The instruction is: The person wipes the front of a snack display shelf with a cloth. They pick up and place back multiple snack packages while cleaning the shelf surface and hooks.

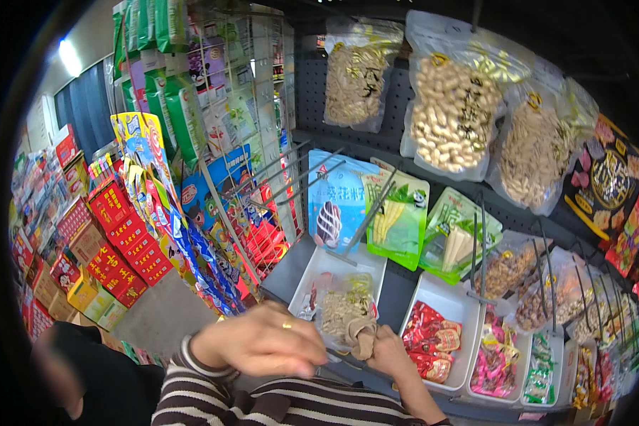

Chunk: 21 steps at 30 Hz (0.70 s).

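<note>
My right hand [390, 354] is closed around a bunched beige cloth [363, 336]. The cloth overlaps a clear bag of sunflower seeds [346, 306] lying in a white plastic tray [371, 261]. Slightly blurred, my left hand [266, 340] hovers to the left of the cloth, palm down, with a ring on one finger. Its fingers are extended, and nothing shows in them. A few small red packets [310, 303] lie beside the bag in the same tray.
Metal display hooks [367, 215] jut out above the trays. Another tray [466, 330] holds red snack packets. Bags of peanuts [452, 114] hang from the pegboard. A wire rack [229, 213] stands left, near stacked red boxes [125, 245]. Someone in black clothing [114, 373] is close by.
</note>
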Available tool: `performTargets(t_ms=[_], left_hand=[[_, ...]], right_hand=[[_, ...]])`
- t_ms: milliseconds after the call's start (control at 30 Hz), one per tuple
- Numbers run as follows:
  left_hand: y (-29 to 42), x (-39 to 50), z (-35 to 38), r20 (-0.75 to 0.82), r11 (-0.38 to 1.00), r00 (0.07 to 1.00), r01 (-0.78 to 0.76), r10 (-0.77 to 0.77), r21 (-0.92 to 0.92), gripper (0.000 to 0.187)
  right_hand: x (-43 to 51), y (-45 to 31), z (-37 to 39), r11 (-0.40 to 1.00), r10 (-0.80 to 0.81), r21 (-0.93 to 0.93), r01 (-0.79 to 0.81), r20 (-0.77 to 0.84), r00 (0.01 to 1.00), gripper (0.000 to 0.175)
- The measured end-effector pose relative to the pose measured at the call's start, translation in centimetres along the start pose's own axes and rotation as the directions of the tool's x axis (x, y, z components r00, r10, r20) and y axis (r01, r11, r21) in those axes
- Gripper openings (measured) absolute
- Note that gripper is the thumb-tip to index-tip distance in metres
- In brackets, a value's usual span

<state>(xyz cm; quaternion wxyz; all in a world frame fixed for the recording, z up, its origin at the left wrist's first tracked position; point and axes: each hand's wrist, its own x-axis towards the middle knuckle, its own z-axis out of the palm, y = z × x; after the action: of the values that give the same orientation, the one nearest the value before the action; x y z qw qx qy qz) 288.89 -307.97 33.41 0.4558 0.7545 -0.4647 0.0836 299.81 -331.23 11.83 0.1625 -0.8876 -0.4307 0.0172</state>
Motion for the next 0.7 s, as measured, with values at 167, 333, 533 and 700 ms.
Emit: performTargets(t_ms=[167,333,533,700], left_hand=[[1.7,10.4,-11.7,-0.379,0.923,0.904,-0.040,0.196,0.384,0.023],[-6.8,20.2,-22.2,-0.904,0.981,0.380,0.082,-0.196,-0.178,0.040],[-18.0,20.0,-25.9,-0.878,0.905,0.224,0.131,-0.424,-0.404,0.069],[-19.9,20.2,-27.0,-0.745,0.881,0.536,-0.006,-0.397,-0.473,0.066]], right_hand=[[-0.3,0.7,1.6,0.995,-0.049,0.081,0.063,-0.168,0.985,0.035],[0.2,1.2,2.4,0.991,-0.066,0.099,0.086,-0.189,0.980,0.035],[-1.0,-0.7,1.2,0.968,0.096,0.246,-0.049,-0.182,0.979,0.029],[-0.2,-1.7,1.7,0.921,0.243,0.343,-0.185,-0.135,0.961,0.020]])
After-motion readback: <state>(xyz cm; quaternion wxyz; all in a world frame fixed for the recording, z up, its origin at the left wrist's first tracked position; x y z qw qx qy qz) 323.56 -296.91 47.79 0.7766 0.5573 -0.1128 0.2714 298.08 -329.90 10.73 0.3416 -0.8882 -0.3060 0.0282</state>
